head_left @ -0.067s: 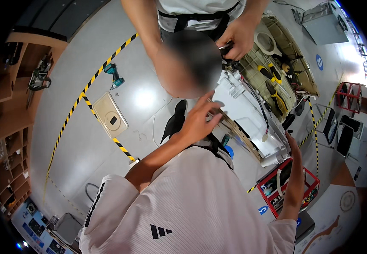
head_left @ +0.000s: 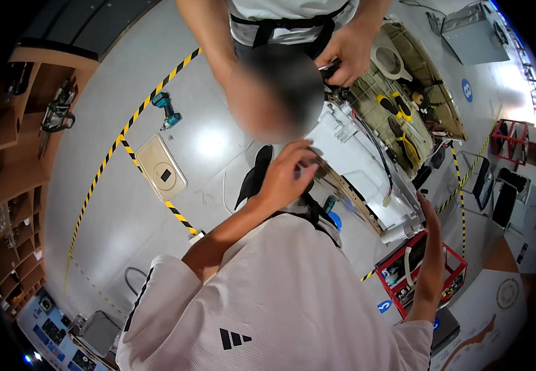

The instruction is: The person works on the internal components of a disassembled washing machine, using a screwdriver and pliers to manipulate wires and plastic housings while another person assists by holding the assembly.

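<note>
My left hand [head_left: 287,178] hovers beside the metal-edged near side of a white appliance casing [head_left: 357,157]. Its fingers are apart and loosely bent, with nothing in them. Seen edge-on, my right hand [head_left: 426,210] lies at the casing's right end, fingers stretched along it; its inner side is hidden. A loose wire with a pale connector [head_left: 387,200] runs over the casing. Across from me, another person's hand [head_left: 349,54] holds a small dark item I cannot make out, at the casing's far end.
Beside the casing, a beige shell [head_left: 367,93] carries yellow-and-black pliers [head_left: 409,148]. A red toolbox [head_left: 459,263] stands near my right forearm. On the floor at left lie a teal power drill [head_left: 168,112] and a beige panel [head_left: 160,164]. The other person's blurred head leans in close.
My left hand has drawn slightly back toward me and left, its fingers a little more bent. My right hand stays where it was.
</note>
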Action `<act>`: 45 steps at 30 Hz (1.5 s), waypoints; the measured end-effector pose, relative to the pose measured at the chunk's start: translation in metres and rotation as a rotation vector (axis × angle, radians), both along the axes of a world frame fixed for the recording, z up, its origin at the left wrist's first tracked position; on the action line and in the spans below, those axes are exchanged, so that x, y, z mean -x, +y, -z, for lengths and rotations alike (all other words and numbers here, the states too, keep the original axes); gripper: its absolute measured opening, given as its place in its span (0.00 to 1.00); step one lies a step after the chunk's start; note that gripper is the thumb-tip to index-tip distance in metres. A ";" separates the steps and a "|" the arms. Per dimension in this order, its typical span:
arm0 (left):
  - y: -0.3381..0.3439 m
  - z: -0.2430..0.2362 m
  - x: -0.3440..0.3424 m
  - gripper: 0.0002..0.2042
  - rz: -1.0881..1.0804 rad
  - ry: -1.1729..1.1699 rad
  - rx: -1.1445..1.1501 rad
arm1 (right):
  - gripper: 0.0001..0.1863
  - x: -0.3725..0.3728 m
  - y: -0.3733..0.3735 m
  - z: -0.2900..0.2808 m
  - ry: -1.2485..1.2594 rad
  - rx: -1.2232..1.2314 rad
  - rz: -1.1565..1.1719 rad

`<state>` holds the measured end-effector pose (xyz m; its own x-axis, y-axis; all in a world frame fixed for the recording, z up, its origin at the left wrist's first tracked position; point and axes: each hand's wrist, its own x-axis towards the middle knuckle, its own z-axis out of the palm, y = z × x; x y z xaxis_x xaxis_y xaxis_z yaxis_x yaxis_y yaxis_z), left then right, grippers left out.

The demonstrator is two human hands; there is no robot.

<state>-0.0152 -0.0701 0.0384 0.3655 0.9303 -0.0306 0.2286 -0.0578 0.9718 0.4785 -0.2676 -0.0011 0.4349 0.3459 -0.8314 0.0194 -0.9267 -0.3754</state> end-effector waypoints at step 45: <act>0.040 0.026 -0.017 0.07 -0.143 0.523 -0.365 | 0.53 0.001 0.158 0.051 -0.755 -0.091 -1.018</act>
